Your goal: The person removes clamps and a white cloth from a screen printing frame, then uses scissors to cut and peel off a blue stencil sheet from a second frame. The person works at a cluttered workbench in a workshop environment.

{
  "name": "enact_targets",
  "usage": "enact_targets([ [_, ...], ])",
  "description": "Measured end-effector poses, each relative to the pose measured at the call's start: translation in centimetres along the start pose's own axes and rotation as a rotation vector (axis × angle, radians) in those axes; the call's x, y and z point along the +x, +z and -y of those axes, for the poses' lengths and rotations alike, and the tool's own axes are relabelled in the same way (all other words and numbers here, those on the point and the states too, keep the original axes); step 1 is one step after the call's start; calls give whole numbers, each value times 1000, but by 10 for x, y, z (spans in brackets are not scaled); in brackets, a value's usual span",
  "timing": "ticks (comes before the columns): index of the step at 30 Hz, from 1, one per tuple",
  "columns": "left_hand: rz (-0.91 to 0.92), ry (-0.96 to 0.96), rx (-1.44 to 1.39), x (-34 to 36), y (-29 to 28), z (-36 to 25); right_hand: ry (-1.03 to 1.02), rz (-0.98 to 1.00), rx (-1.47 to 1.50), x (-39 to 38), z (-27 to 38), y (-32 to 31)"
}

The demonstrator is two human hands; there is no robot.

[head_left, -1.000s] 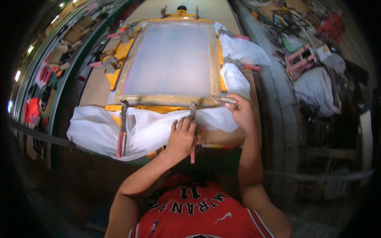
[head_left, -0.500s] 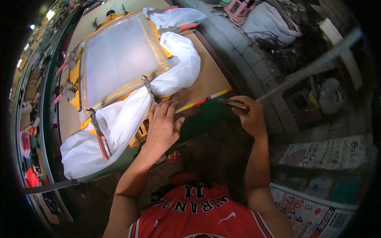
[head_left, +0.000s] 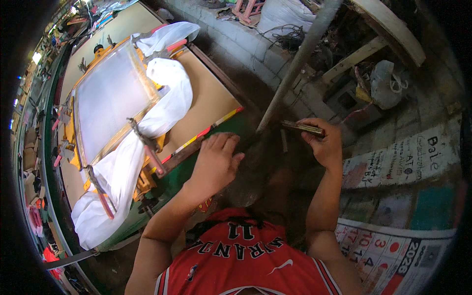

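My right hand [head_left: 325, 143] grips a narrow, flat brown-and-tan bundle of thin strips [head_left: 306, 128] over the floor, its far end pointing left; I cannot make out its kind. My left hand [head_left: 216, 157] hangs by the table's near right corner, fingers stretched and slightly bent, thumb apart, nothing seen in it. Left of it stands a wood-framed mesh screen [head_left: 115, 93] on a yellow metal mount [head_left: 142, 183]. Locking pliers [head_left: 147, 147] with a pink handle grip the frame's near edge. White cloth [head_left: 113, 194] drapes around the frame.
A brown board [head_left: 211, 88] with a red, yellow and white strip [head_left: 206, 132] along its edge lies on the green table. A grey pole [head_left: 295, 64] slants at right. Beyond it are a plastic bag [head_left: 386, 88] and a block wall [head_left: 221, 32]. Printed sheets [head_left: 393, 255] lie at lower right.
The view has turned rightward, so the table sits farther left. My left hand is now away from the pliers and cloth. My right hand, with the bundle, is farther from the board's corner.
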State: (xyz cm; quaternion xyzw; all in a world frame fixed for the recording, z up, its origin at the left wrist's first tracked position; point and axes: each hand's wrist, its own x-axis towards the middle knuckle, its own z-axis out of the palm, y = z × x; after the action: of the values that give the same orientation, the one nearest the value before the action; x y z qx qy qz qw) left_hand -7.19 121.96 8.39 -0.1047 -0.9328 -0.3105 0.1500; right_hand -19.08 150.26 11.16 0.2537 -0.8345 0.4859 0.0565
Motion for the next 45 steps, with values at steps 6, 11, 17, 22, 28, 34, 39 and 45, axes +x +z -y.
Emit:
enact_targets([
  [6, 74, 76, -64, 86, 75, -38, -219, 197, 40, 90, -61, -52],
  [11, 2, -19, 49, 190, 134, -68, -369, 340, 87, 185, -127, -88],
  [17, -179, -340, 217, 286, 162, -65, -322, 513, 165, 264, -199, -119],
  [22, -267, -419, 279, 339, 169, -57, -331, 581, 216, 314, -235, -135],
  [28, -334, -536, 335, 381, 172, -22, -408, 648, 211, 392, -258, -112],
  [34, -453, -757, 380, 401, 157, 39, -569, 755, 275, 482, -240, -33],
  [39, -514, -938, 412, 427, 128, 109, -735, 847, 434, 577, -226, 61],
  [45, -595, -1136, 478, 448, 85, 170, -827, 990, 487, 665, -195, 158],
])
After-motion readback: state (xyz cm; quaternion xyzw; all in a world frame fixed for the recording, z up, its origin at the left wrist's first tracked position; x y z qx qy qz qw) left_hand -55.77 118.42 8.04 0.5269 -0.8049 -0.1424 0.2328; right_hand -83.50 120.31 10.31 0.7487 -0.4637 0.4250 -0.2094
